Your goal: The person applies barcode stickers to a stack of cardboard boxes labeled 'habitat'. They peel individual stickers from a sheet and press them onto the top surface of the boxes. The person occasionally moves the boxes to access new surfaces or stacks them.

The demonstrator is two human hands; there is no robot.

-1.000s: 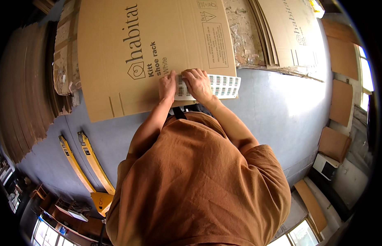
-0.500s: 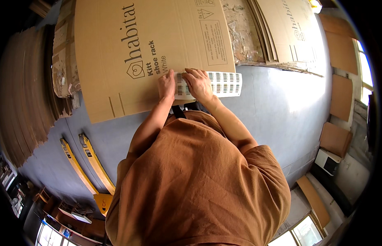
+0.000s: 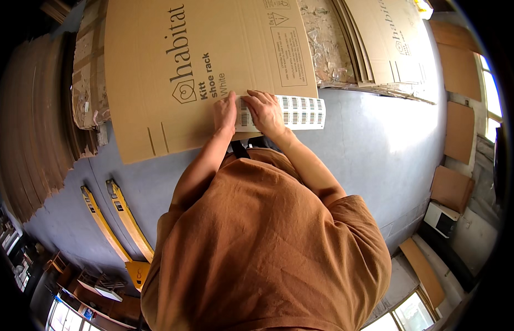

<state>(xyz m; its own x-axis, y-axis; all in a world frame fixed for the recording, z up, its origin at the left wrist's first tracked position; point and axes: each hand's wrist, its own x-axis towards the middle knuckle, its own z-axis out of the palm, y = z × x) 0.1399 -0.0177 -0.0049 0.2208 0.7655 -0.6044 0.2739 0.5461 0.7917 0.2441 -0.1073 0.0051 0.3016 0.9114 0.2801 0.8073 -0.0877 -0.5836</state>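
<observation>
The left hand [image 3: 225, 113] is at the left end of a white label sheet [image 3: 304, 112], its fingers close together; whether they pinch anything is unclear. Bent fingers of the right hand [image 3: 268, 115] cover the sheet, their grip hidden. The sheet lies at the near edge of a brown cardboard panel [image 3: 141, 99], jutting past its right side.

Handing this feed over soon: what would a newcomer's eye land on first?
A printed cardboard panel fills the upper middle, with the left hand and right hand at a white sheet of barcode labels by its near edge. The brown shirt dominates the lower centre, and at lower left two yellow forks stand out against the grey floor.
</observation>
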